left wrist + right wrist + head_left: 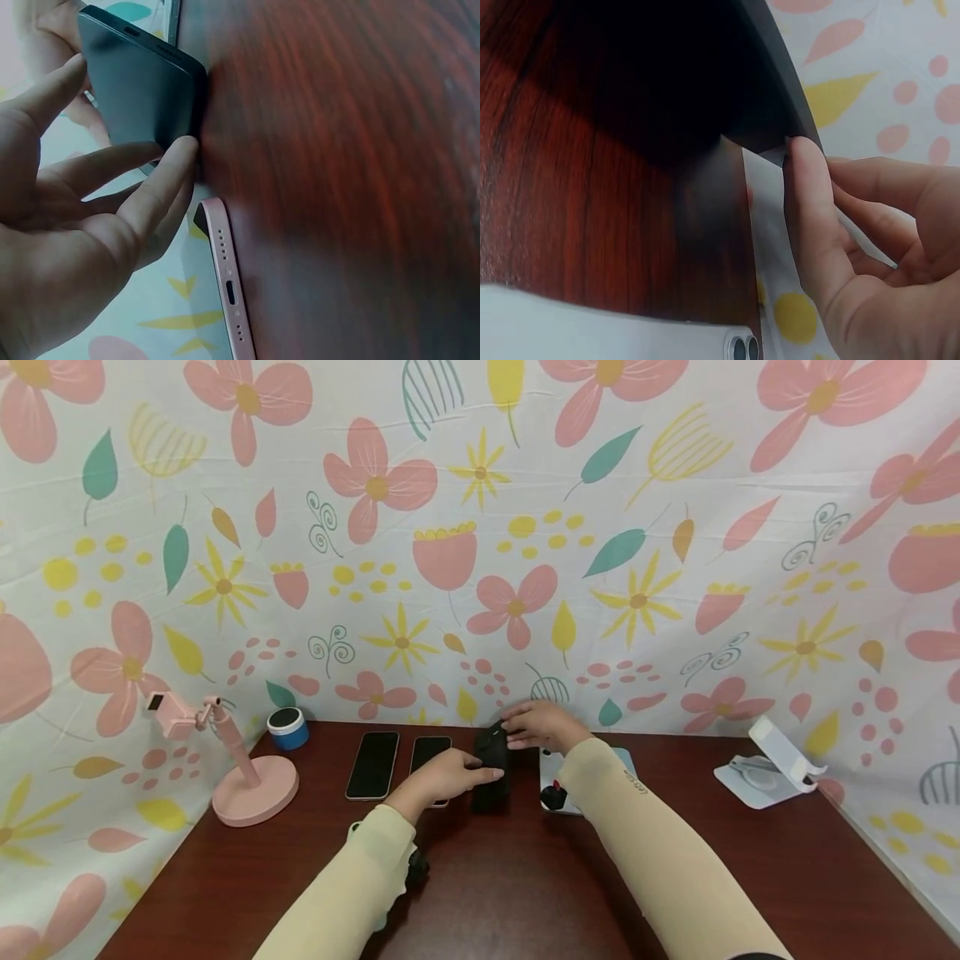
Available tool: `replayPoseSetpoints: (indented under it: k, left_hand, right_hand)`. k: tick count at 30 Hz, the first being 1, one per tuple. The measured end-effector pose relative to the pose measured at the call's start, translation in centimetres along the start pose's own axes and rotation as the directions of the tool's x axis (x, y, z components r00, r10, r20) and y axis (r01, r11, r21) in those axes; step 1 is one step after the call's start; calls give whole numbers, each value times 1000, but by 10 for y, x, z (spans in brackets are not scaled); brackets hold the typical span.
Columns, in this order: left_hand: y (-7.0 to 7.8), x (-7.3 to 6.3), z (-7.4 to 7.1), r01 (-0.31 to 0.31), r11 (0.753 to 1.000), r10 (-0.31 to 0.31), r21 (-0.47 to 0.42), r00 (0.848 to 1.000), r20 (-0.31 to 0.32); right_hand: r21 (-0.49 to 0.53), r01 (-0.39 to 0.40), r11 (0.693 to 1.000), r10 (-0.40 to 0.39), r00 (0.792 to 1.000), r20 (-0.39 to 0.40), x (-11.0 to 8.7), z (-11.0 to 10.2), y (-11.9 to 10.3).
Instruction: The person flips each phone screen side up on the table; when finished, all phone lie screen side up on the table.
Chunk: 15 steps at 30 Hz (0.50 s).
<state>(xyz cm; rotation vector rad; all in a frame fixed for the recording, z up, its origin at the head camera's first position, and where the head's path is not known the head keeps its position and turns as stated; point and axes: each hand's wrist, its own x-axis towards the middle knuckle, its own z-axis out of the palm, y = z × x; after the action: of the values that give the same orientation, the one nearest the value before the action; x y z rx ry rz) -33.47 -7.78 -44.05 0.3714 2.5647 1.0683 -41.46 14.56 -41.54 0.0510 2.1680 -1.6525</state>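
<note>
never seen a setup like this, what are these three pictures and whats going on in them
There is no robot here, just a person's bare left hand and right hand. The wide picture comes from a camera worn on the head, looking forward and down. The two close ones come from cameras worn on the wrists, each looking at that hand's work.

Both hands hold a dark phone, tilted up rather than lying flat, at a brown table. To the person's left are two phones with dark screens, a blue tub and a pink stand. To the right are a pale phone, back up, and a white stand.
</note>
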Motion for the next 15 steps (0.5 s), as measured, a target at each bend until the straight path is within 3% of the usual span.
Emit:
replayPoseSetpoints:
  k: [8,15]
  left_hand:
    - [1,3,1,28,986,-25,-162,999,24]
    - [-1,5,1,63,972,-56,-225,998,37]
  right_hand:
    - [34,31,999,-31,1000,0,0,2,0]
    - [69,52,996,-53,999,12,-1,7,1]
